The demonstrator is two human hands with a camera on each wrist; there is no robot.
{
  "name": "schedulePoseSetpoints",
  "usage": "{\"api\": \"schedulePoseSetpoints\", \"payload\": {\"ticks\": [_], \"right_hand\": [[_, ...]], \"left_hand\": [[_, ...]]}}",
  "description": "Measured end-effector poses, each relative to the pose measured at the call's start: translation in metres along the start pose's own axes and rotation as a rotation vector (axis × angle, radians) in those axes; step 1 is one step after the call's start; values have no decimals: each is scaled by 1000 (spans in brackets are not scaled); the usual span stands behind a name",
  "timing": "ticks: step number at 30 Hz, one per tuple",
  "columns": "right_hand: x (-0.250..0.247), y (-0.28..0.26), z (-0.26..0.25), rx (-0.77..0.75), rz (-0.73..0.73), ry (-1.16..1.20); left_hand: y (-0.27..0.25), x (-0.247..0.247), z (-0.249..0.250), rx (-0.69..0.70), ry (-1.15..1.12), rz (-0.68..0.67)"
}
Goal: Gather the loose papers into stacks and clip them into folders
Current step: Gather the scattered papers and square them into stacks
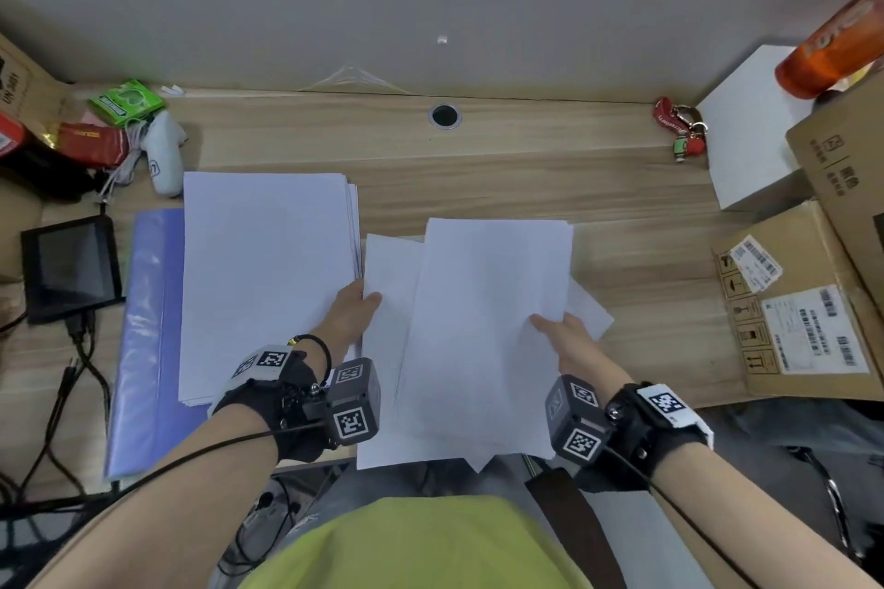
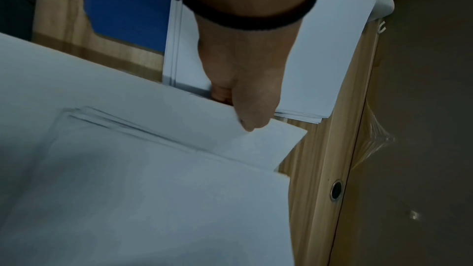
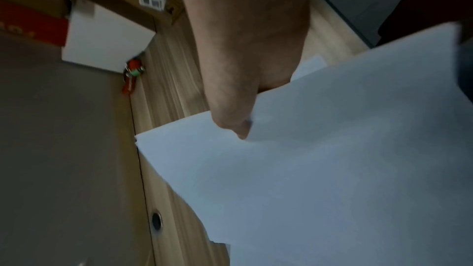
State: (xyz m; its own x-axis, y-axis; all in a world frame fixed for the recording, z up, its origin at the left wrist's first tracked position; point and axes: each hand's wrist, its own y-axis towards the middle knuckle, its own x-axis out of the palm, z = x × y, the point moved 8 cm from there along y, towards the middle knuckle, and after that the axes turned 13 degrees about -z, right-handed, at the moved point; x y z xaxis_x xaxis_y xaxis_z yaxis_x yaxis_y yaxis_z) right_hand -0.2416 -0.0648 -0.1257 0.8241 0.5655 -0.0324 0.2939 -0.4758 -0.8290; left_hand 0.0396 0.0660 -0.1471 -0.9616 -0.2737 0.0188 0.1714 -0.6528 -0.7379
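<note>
Loose white paper sheets (image 1: 483, 330), overlapping and skewed, lie at the near edge of the light wood-grain desk (image 1: 526, 172), their lower corners hanging past that edge toward the person's lap. Both hands grip this bundle from its sides, likely to pull the sheets together and square them: the left hand (image 1: 351, 309) pinches the left edge of the lowest, widest sheet, thumb on top and fingers hidden beneath, and the right hand (image 1: 564, 330) pinches the right edge of the upper sheets the same way, thumb on the paper. One more sheet pokes out on the desk under the right hand, so the gathering is not finished. Just left of the bundle sits a tidier white paper stack (image 1: 268, 273), its far-right edges slightly fanned, resting partly on a translucent blue plastic folder (image 1: 143, 340) that reaches the near-left edge of the desk; it seems staged there for clipping. Farther out, a small black screen device (image 1: 71, 268) sits at the left edge, brown cardboard boxes (image 1: 803, 301) crowd the right edge, and a red keychain (image 1: 681, 129) lies near the far-right corner, all well apart from the papers.
</note>
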Motion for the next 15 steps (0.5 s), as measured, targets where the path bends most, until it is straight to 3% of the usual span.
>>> {"api": "schedulePoseSetpoints", "payload": {"ticks": [6,12,15], "right_hand": [[50,20,1,28,-165,34],[49,21,9,5,-114,22],[39,27,23,2,-145,2]], "left_hand": [[-1,2,-14,-77,-108,-43],[1,3,-23,-109,-182,-70],[-3,0,-16,-89,-116,14]]}}
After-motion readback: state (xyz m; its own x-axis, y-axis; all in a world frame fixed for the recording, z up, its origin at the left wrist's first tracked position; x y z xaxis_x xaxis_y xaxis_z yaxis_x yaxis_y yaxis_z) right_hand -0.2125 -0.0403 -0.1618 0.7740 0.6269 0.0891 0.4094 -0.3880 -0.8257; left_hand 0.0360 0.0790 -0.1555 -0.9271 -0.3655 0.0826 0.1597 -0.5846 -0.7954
